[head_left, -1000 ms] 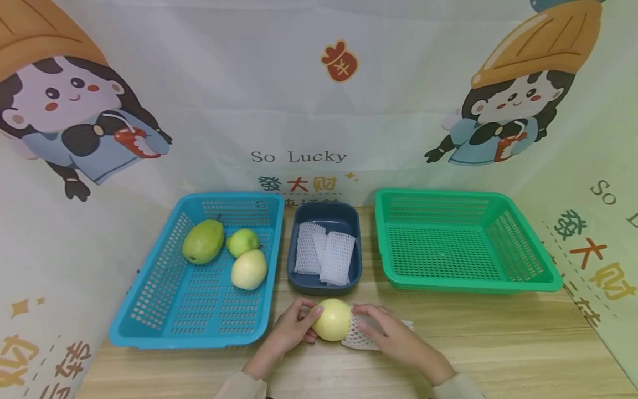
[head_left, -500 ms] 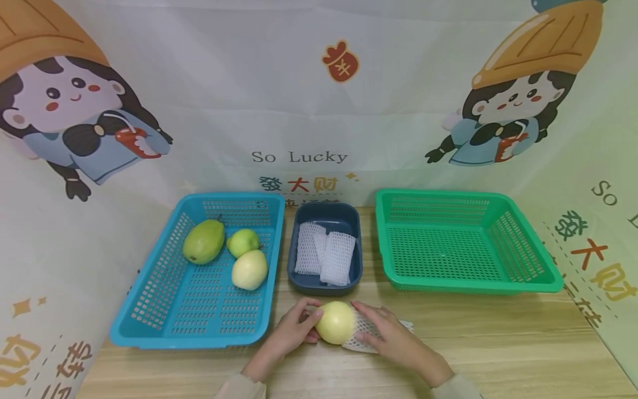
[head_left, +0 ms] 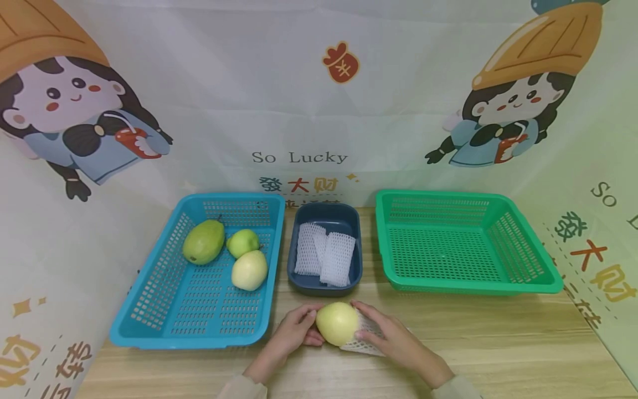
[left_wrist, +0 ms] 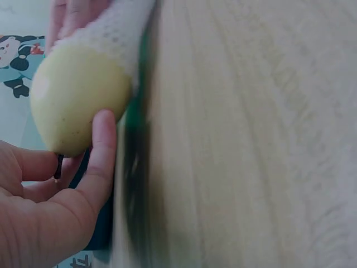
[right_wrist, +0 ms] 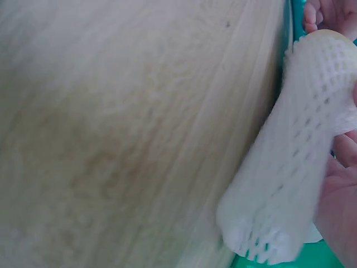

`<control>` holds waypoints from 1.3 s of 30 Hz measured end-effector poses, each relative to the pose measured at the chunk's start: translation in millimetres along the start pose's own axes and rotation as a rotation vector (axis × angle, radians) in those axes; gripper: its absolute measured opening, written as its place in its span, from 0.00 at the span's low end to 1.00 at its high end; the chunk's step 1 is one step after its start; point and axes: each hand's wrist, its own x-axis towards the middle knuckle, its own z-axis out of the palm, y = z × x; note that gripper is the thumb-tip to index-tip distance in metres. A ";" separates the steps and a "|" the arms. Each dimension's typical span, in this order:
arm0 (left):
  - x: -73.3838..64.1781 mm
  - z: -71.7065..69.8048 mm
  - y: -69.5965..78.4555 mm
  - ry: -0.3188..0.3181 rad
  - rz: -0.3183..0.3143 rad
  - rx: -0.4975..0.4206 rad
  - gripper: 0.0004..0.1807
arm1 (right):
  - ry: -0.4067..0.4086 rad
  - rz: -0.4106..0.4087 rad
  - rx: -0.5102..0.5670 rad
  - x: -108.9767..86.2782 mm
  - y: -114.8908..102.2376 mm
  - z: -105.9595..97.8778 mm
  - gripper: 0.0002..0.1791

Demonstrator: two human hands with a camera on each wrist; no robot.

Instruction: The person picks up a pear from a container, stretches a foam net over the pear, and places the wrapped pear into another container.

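Note:
A pale yellow pear (head_left: 338, 323) is held between both hands above the wooden table, its stem end to the left. A white foam fruit net (right_wrist: 295, 145) covers its right end and trails off as a loose tube. My right hand (head_left: 396, 339) grips the net and the pear inside it, thumb in front and fingers behind. At the stem end, my left hand (head_left: 298, 328) holds the pear with its fingertips; in the left wrist view one finger (left_wrist: 102, 134) presses on the skin beside the dark stem (left_wrist: 58, 166).
To the left stands a blue basket (head_left: 199, 341) with a large green oval fruit (head_left: 203, 242), a smaller green fruit (head_left: 242, 244) and another pale pear (head_left: 250, 270). A dark blue bin (head_left: 325, 209) holds several foam nets (head_left: 338, 259). At right is a green basket (head_left: 443, 255).
The net has come further over the pear's right end. The pear has shifted slightly right, and the right hand has closed in around it. The left thumb has drawn back toward the stem end.

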 end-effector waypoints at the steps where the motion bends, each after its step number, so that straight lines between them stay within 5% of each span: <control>1: 0.0 0.6 -0.7 0.000 -0.007 -0.003 0.20 | 0.004 -0.011 0.001 0.6 -0.9 -0.1 0.32; 6: 0.6 2.7 -1.8 -0.008 -0.012 -0.006 0.19 | 0.000 -0.047 0.070 4.6 -4.9 -1.4 0.30; 11: 0.0 3.4 -1.3 0.002 0.004 -0.008 0.18 | 0.032 0.014 0.181 5.6 -6.9 -2.5 0.23; 17: 0.7 2.3 -4.7 -0.002 -0.003 -0.019 0.17 | 0.106 0.111 0.084 5.5 -11.2 -2.5 0.16; 26: -0.2 -0.3 -5.6 -0.001 -0.033 -0.048 0.17 | -0.052 0.126 -0.057 1.2 -17.8 -4.2 0.48; 39: -3.0 2.0 -2.4 -0.049 -0.040 -0.004 0.15 | -0.083 0.067 -0.183 4.3 -23.4 2.2 0.48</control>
